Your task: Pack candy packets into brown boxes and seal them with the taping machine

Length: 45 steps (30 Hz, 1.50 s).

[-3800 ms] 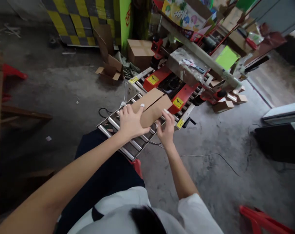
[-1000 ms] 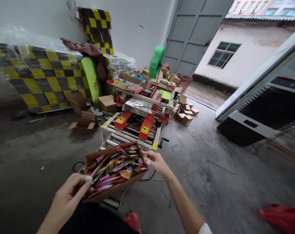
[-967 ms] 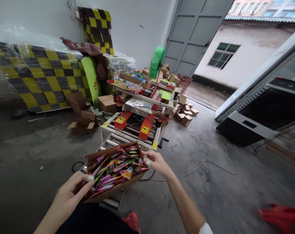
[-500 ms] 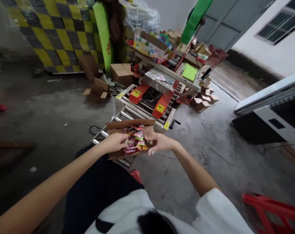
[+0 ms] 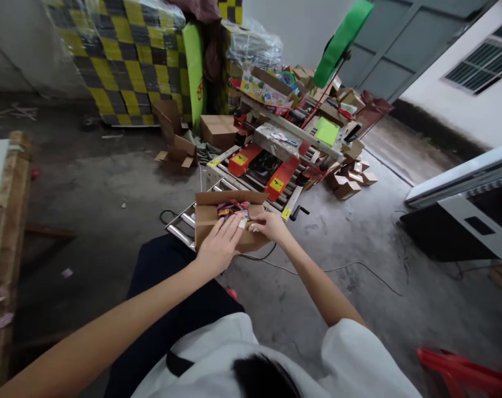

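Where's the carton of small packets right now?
Head view, just left of centre: the carton is over the near rollers, left hand and right hand on it.

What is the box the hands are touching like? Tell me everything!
The box looks like plain brown cardboard. It sits partly open on metal rollers: its far flap is up, its end flaps are folded in, and colourful packets show between. The left hand lies flat over its near side; the right hand touches its right end.
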Each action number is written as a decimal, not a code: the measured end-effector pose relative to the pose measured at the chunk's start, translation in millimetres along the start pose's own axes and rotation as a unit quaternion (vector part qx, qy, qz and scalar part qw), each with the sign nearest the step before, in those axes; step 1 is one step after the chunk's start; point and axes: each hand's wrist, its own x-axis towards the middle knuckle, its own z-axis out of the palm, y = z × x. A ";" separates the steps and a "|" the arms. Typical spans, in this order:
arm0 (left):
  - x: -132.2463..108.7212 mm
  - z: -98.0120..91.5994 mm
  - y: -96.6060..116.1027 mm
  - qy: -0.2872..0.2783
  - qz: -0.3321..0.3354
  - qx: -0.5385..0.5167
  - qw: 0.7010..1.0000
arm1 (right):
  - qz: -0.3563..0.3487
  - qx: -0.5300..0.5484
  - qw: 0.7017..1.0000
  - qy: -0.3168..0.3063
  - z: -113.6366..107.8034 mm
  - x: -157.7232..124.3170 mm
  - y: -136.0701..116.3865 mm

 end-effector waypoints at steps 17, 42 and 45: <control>24.6 23.9 6.3 -0.136 -0.048 0.037 0.989 | -0.158 -0.138 0.976 -0.055 19.1 36.6 -29.9; 20.5 30.0 -18.0 -0.109 -0.089 0.053 0.989 | -0.146 -0.107 0.976 0.118 16.1 63.2 -84.1; 15.9 39.9 -22.7 -0.062 -0.073 0.040 0.995 | -0.199 -0.098 0.970 0.101 49.8 30.4 -58.0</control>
